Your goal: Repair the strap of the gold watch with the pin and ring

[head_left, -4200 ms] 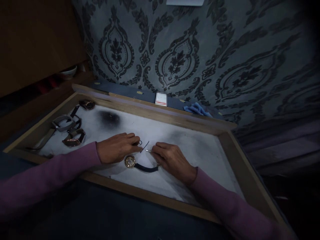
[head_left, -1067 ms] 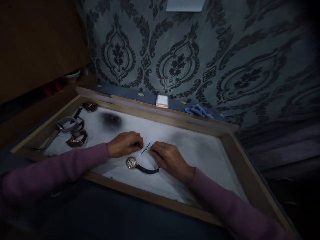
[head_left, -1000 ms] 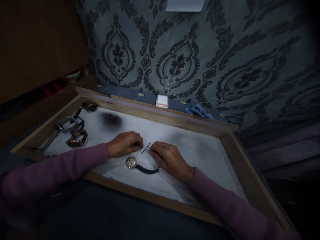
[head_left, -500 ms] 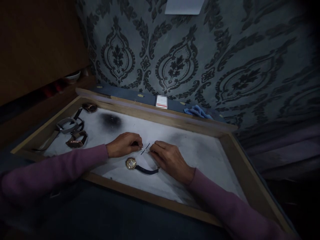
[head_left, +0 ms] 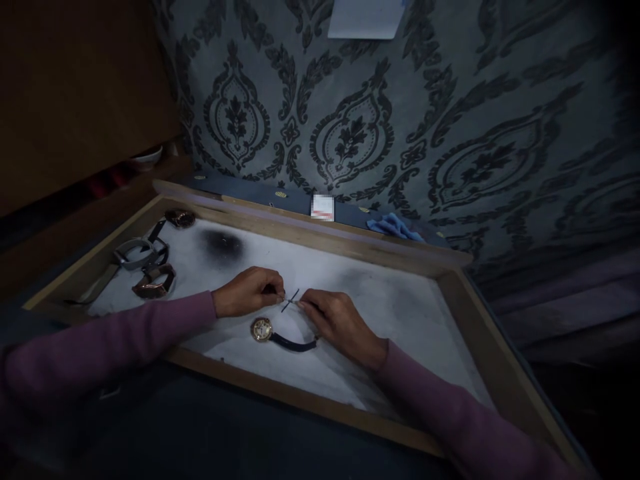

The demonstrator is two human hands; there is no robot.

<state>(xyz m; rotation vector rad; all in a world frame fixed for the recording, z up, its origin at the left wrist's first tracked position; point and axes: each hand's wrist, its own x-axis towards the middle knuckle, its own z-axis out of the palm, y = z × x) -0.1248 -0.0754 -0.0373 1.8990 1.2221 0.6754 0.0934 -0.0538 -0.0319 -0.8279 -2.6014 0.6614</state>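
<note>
Head view: nearest you, at 6 o'clock, runs the front edge of a wooden tray [head_left: 300,400]. Inside, a gold-cased watch [head_left: 261,329] lies face up on white lining [head_left: 400,320], its dark strap [head_left: 293,344] curving toward 4 o'clock; any dial lettering is too small to read. Just beyond, your left hand [head_left: 247,292] and right hand [head_left: 345,327] pinch a thin pale rod [head_left: 295,303], crossed by a thin dark strip [head_left: 285,306]. Lining stretches rightward to the 3 o'clock wall; other watches [head_left: 153,288] cluster at 10. Past the far edge, at 12, a red-banded white card [head_left: 323,207] has blurred print.
</note>
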